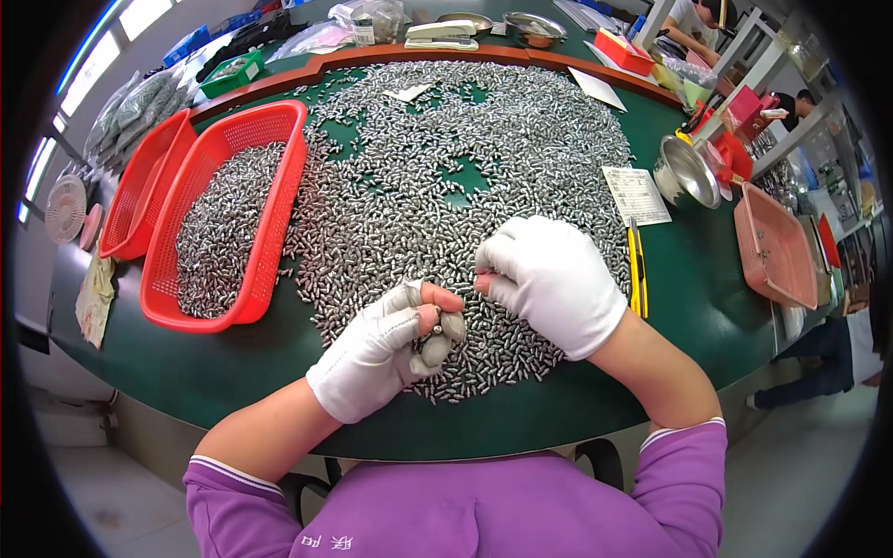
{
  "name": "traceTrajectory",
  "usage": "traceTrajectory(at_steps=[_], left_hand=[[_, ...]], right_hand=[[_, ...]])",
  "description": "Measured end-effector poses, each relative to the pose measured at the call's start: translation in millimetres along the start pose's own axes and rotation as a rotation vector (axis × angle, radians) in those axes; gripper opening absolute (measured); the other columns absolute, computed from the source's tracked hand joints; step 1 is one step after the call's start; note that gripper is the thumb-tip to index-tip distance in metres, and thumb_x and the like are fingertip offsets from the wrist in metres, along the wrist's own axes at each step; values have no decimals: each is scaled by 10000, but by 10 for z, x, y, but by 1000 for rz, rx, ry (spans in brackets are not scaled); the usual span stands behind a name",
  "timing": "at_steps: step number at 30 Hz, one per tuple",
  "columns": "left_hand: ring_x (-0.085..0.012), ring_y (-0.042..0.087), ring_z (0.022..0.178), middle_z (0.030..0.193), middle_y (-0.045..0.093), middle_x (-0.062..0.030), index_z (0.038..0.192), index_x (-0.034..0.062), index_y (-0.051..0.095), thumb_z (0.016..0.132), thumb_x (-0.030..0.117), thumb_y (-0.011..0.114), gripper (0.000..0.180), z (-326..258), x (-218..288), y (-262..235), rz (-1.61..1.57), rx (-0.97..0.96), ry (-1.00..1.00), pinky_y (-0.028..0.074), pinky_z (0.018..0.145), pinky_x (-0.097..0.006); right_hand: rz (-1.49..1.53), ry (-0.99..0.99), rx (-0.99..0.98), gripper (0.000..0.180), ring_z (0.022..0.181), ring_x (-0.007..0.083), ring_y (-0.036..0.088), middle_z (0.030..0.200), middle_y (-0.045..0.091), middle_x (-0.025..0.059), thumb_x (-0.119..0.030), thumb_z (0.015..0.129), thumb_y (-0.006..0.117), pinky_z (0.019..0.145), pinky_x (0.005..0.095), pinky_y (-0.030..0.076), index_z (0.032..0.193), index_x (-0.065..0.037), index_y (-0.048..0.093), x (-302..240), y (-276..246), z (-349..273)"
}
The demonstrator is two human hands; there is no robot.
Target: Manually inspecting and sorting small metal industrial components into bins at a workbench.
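Note:
A big heap of small silver metal parts (446, 158) covers the green table (233, 367). My left hand (381, 349), in a white glove with bare fingertips, curls around a few of these parts at the heap's near edge. My right hand (553, 279), also in a white glove, rests on the heap just right of it, its fingertips pinched together close to the left thumb. Whether a part sits between the right fingertips is hidden.
A red basket (270, 232) holding many silver parts stands at the left, with an empty red basket (139, 186) beside it. A yellow knife (637, 274), a paper sheet (635, 193), a steel bowl (688, 172) and a pink tray (777, 246) lie at the right. Other people work at the far right.

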State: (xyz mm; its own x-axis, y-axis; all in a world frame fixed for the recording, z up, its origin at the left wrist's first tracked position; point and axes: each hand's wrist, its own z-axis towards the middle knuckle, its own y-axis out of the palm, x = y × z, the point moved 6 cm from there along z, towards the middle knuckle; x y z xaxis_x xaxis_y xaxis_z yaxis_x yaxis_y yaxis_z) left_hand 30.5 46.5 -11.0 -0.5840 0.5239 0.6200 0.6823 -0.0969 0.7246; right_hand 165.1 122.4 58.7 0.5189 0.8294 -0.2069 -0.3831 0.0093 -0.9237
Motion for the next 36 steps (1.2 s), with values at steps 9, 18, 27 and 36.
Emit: traceTrajectory(at_steps=[9, 18, 27, 36], left_hand=[[-63, 479, 743, 966, 582, -1, 1084, 126, 511, 920, 216, 675, 249, -14, -1, 32, 17, -52, 15, 405, 645, -202], [-73, 447, 704, 943, 565, -13, 1070, 132, 493, 906, 197, 688, 264, -18, -38, 28, 32, -33, -7, 369, 610, -203], [-74, 442, 682, 905, 557, -18, 1031, 133, 505, 930, 187, 658, 191, -10, 13, 58, 15, -22, 25, 354, 585, -195], [-79, 444, 680, 894, 549, -9, 1021, 125, 508, 911, 179, 686, 216, -16, -3, 41, 43, 11, 1, 359, 587, -201]], right_hand=[[285, -236, 142, 147, 733, 257, 625, 805, 626, 39, -177, 744, 729, 635, 367, 512, 851, -106, 657, -252, -167, 34], [703, -212, 97, 179, 768, 280, 645, 870, 670, 85, -137, 801, 724, 676, 351, 526, 968, -77, 700, -220, -45, 24], [523, -168, 150, 157, 732, 273, 639, 806, 645, 79, -70, 741, 746, 638, 357, 519, 883, -65, 677, -164, -138, 42], [438, -220, 184, 149, 725, 257, 632, 796, 640, 52, -127, 734, 739, 631, 360, 516, 862, -90, 672, -262, -166, 30]])
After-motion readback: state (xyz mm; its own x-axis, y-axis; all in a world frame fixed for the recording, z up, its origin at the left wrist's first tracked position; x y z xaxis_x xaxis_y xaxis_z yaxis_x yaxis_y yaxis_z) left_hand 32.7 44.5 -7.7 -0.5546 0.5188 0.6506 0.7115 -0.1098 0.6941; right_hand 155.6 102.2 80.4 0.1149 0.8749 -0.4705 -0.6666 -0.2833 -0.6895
